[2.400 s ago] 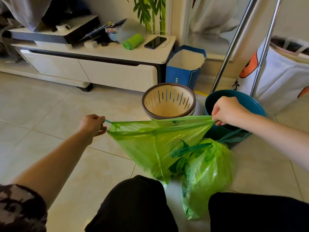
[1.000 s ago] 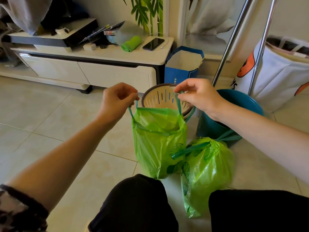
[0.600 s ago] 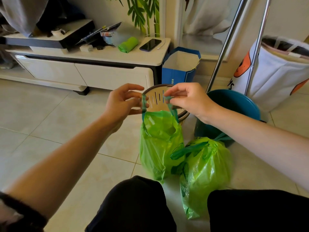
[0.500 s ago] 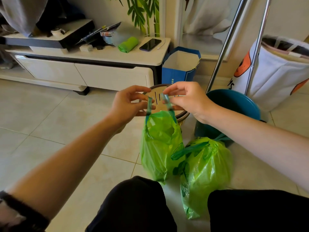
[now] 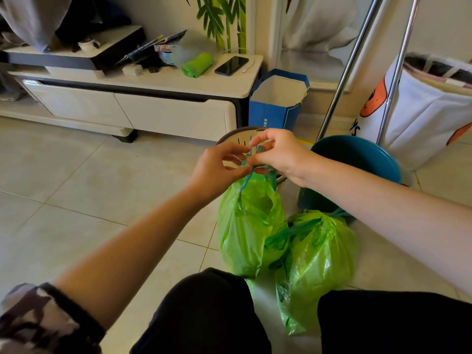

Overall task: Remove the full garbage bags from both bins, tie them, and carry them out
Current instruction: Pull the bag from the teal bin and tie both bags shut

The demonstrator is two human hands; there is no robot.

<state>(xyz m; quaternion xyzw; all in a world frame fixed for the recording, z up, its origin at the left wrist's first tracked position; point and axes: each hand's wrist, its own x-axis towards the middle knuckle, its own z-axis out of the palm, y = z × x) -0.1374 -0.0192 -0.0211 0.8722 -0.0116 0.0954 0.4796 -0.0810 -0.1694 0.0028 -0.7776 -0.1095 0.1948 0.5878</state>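
A green garbage bag [image 5: 249, 226] hangs upright over the floor, its dark-green drawstrings [image 5: 249, 175] gathered above its mouth. My left hand [image 5: 217, 169] and my right hand [image 5: 278, 154] meet over it, fingers pinched on the drawstrings. A second green bag [image 5: 316, 261] lies on the tiles to its right, its strings drawn shut. Behind my hands stand a slotted beige bin with a brown rim [image 5: 237, 135] and a teal bin [image 5: 357, 159], both without bags.
A white TV cabinet [image 5: 158, 108] with a phone [image 5: 231, 65] and a green bag roll [image 5: 197, 65] stands at the back. A blue paper bag [image 5: 277, 106], two metal poles [image 5: 342, 80] and a white laundry bag [image 5: 421, 111] crowd the right. My dark-trousered knees [image 5: 204, 315] fill the bottom.
My hands came together from a wide stretch, cinching the bag's mouth narrow. The drawstrings now cross between my fingers right above the bag.
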